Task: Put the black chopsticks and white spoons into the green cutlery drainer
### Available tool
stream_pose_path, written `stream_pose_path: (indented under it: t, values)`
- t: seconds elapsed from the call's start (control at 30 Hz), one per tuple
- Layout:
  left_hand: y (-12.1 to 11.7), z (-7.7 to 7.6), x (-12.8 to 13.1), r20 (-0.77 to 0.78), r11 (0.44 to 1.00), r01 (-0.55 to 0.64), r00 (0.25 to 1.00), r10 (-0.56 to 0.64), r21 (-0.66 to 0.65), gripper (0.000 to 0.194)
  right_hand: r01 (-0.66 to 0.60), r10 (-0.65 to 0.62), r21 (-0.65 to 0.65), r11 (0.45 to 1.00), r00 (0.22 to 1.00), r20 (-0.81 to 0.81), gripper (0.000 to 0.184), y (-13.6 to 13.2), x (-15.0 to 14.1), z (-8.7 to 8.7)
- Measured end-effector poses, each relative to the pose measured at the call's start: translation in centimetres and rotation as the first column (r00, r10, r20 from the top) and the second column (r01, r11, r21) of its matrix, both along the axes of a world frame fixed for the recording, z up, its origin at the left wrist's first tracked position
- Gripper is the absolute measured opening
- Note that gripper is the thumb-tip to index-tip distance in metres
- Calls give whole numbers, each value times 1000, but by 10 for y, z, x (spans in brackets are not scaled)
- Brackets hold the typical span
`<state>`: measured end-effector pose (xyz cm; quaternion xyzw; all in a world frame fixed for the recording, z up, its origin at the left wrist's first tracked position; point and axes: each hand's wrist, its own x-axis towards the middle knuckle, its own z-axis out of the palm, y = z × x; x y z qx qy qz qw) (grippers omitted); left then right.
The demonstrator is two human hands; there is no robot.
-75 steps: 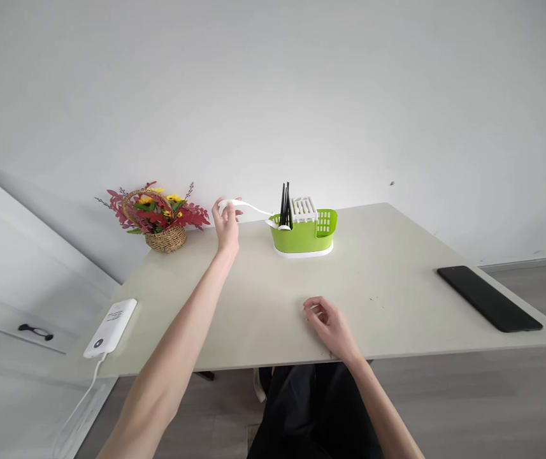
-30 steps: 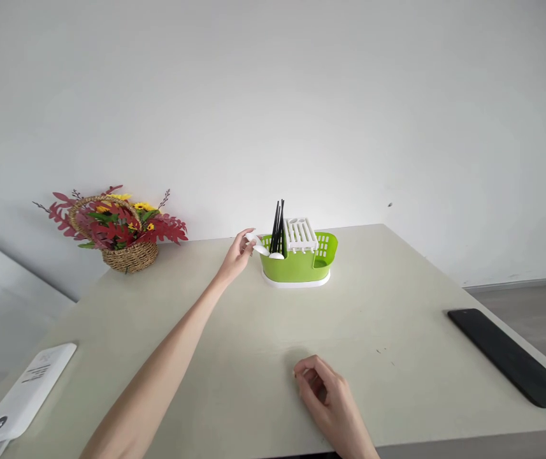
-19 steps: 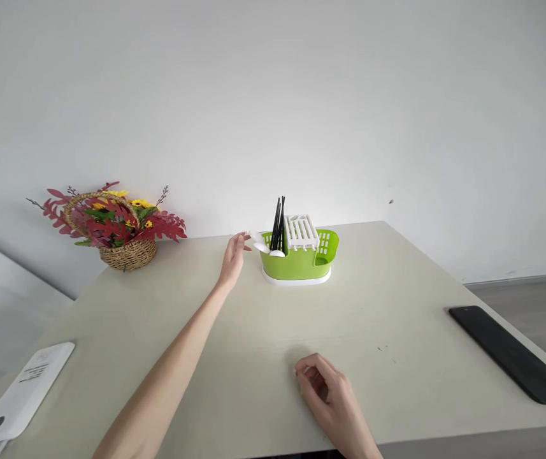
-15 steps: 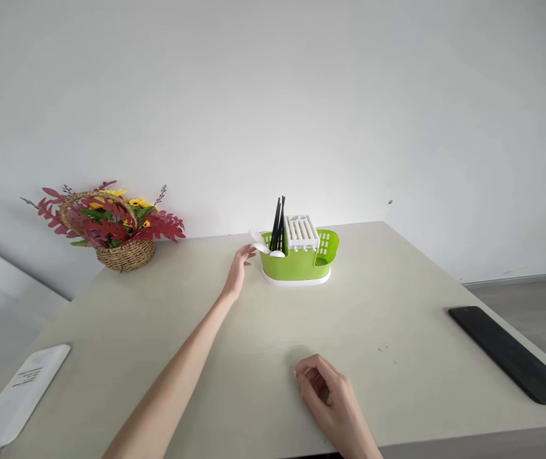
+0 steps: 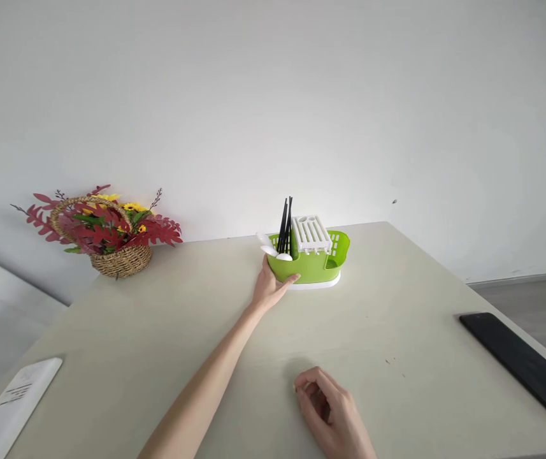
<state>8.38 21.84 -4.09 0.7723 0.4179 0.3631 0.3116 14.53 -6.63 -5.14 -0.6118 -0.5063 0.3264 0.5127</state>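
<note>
A green cutlery holder (image 5: pixel 308 268) with a white base stands by the wall. My left hand (image 5: pixel 269 285) grips its left end, the thumb along the front and the other fingers partly hidden behind. Black chopsticks (image 5: pixel 285 226) rise from the left section, leaning slightly. White spoons (image 5: pixel 269 250) hang over the rim beside them, just above my hand. A white slotted rack (image 5: pixel 311 234) covers the middle. My right hand (image 5: pixel 329 408) rests near the table's front edge, loosely curled with thumb and forefinger together; nothing shows inside it.
On the left, a wicker basket (image 5: pixel 122 261) holds red leaves and yellow flowers. A white packet-like object (image 5: pixel 17 401) with printed text lies at the front left. Along the right edge of the table (image 5: pixel 397 306) is a flat black object (image 5: pixel 521 363). The wall (image 5: pixel 273 115) closes off the back.
My left hand has moved right and taken hold of the cutlery holder's left end. The view has shifted slightly. My right hand keeps its curled pose.
</note>
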Motion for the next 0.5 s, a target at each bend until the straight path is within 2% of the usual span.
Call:
stream_pose_path:
  t: [0.2, 0.37, 0.5]
  values:
    - [1, -8, 50, -53, 995, 13, 999, -8, 98, 116, -2, 2, 43, 999, 1000, -11, 35, 7, -6, -3]
    - [3, -10, 102, -131, 970, 101, 989, -73, 222, 112, 13, -13, 34, 999, 1000, 11, 20, 7, 4, -2]
    - [11, -17, 127, -190, 950, 145, 977, -94, 277, 114, 2, -4, 40, 999, 999, 42, 11, 9, 5, -7]
